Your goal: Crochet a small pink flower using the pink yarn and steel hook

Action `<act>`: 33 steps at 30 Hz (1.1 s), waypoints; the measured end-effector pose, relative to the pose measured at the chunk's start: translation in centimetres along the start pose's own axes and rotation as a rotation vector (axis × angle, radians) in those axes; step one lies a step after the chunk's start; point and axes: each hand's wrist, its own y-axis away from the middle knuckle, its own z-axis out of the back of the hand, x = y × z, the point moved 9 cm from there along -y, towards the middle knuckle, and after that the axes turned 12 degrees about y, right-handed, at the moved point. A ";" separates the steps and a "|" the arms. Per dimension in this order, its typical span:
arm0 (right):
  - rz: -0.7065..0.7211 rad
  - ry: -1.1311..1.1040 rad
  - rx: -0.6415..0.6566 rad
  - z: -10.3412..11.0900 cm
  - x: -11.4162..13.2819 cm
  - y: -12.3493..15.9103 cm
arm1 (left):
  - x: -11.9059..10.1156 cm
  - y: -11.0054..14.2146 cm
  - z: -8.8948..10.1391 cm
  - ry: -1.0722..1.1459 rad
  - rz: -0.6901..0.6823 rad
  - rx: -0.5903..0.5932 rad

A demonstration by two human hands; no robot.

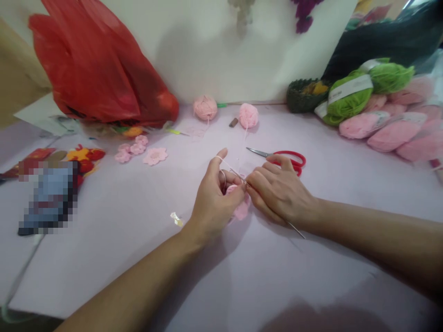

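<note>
Left grip [215, 199] pinches the pink crochet piece [242, 210] under its thumb [234, 198].

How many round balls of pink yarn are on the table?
2. One ball sits just right of the red bag; the other ball sits farther right, beside a small brown block. More could be hidden behind the bag.

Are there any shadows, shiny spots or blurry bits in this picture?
Head view: a soft shadow darkens the table beside the left forearm; head view: a small scrap glints; head view: big square blocks hide the details of a thing at left; head view: the pink skeins look smudgy.
</note>
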 end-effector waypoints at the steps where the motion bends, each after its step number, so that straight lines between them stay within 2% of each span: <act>1: -0.014 0.027 -0.002 0.0 -0.1 0.0 | 0.3 0.0 0.0 0.084 0.032 -0.015; 4: -0.038 0.031 -0.053 0.3 -0.4 0.0 | 1.4 0.1 -0.1 0.324 0.186 -0.026; 8: 0.033 -0.097 -0.152 1.1 -0.5 0.1 | 1.8 0.0 -0.5 0.410 0.337 0.041; 16: 0.141 -0.202 -0.186 1.5 -0.6 0.4 | 0.9 0.0 -0.1 0.287 0.327 0.122; 33: 0.200 -0.287 -0.213 2.0 -0.9 0.6 | 0.1 -0.4 1.3 0.307 0.361 0.095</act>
